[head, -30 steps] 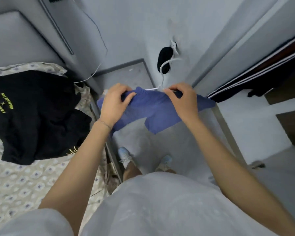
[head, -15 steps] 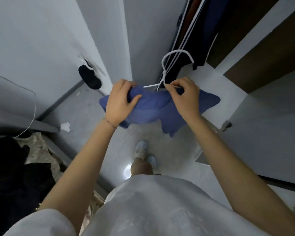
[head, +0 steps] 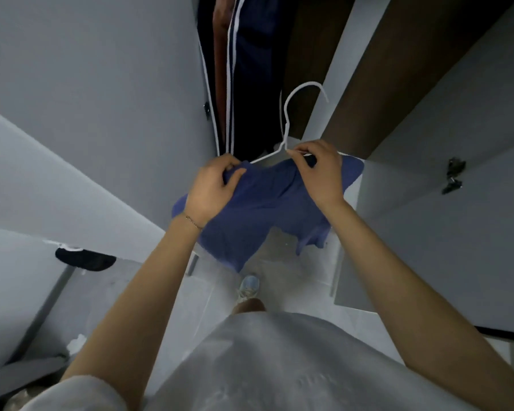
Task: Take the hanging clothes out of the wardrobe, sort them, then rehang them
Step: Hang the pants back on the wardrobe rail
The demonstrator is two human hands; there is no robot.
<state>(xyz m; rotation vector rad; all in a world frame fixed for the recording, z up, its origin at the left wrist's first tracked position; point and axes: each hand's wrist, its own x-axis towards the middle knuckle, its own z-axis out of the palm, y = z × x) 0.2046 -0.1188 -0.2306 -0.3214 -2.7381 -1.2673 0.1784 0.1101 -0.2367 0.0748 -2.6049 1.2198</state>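
I stand on a pale tiled floor point(head: 304, 280), facing the open wardrobe point(head: 303, 48). A grey wall point(head: 86, 84) runs along its left side. Dark striped clothes point(head: 250, 54) hang inside, at the wardrobe's left edge.

The blue garment point(head: 258, 203) is held in the air before the wardrobe opening, draped on a white wire hanger point(head: 286, 126) whose hook points up toward the wardrobe. My left hand point(head: 211, 188) grips the garment's upper left edge, fingers curled into the cloth. My right hand point(head: 321, 173) pinches the cloth at the base of the hanger's neck. The cloth hangs below both hands, above my shoe point(head: 249, 287).
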